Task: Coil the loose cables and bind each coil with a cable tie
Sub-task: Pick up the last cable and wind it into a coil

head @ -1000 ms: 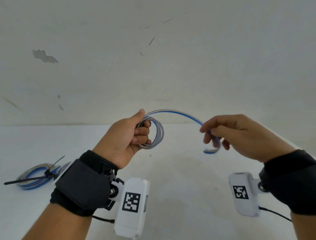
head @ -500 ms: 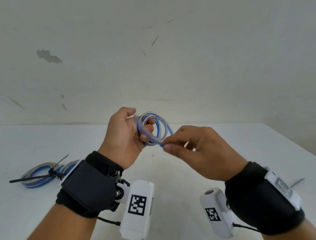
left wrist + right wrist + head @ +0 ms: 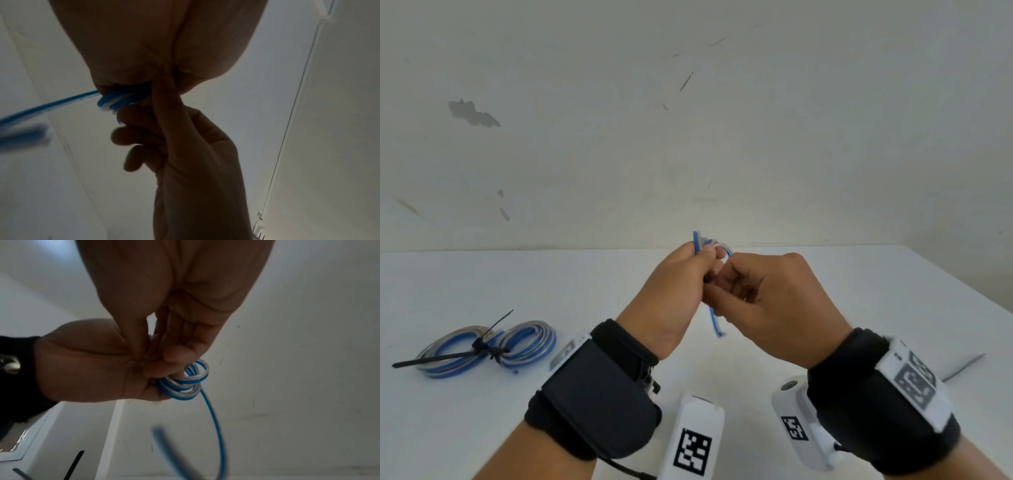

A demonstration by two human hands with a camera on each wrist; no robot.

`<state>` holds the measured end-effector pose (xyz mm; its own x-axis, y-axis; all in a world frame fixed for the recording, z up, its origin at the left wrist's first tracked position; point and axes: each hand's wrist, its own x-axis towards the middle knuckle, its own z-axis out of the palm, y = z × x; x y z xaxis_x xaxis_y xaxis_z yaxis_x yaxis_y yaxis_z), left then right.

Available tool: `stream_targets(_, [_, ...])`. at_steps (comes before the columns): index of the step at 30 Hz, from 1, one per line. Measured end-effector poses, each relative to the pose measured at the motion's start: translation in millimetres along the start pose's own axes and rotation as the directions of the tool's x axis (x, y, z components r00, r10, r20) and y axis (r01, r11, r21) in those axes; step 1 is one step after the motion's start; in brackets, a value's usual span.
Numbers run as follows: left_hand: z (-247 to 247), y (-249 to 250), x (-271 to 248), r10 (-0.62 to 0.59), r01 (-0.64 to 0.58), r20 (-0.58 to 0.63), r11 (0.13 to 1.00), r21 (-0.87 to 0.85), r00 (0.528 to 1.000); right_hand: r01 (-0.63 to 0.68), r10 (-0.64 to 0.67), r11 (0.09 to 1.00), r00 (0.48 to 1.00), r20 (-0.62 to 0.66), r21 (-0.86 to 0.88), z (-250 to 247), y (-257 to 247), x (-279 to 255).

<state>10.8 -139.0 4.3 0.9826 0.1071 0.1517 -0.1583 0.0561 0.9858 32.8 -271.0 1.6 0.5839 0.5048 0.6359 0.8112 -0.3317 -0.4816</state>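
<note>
Left of both hands (image 3: 726, 291), tied coils (image 3: 486, 347) lie.

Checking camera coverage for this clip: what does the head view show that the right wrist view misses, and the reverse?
Head view only: two tied cable coils lying on the white table, and both wrist cameras.

Right wrist view only: the separate blue-and-clear loops of the cable coil and its loose tail curving down.

Both: the left hand and right hand holding that coil.
</note>
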Motion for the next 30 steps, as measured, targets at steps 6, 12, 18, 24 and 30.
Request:
stream_targets(6, [-4,5,-2,-0.016,0.018,0.018,0.997,-0.078,1.000,-0.170,0.174,0.972,0.985,-0.012,0.161,-9,6,5])
stream_targets(12, [-9,8,-4,-0.030,0.038,0.102,0.997,-0.072,0.994,-0.290,0.286,0.957,0.945,0.161,0.005,-20,23,3])
stream_targets(18, [-19,12,0,-0.001,0.009,0.066,0.993,-0.121,0.998,-0.319,0.301,0.946,0.784,0.542,-0.064,-12,18,-2])
stream_targets(24, [-18,15,-1,-0.001,0.008,0.045,0.987,-0.161,0.999,-0.328,0.313,0.941,0.752,0.580,-0.083,6,14,-4])
stream_targets(30, [-18,13,1,0.004,-0.006,-0.022,0.994,-0.113,1.000,-0.286,0.238,0.958,0.834,0.497,0.020,1,6,-3])
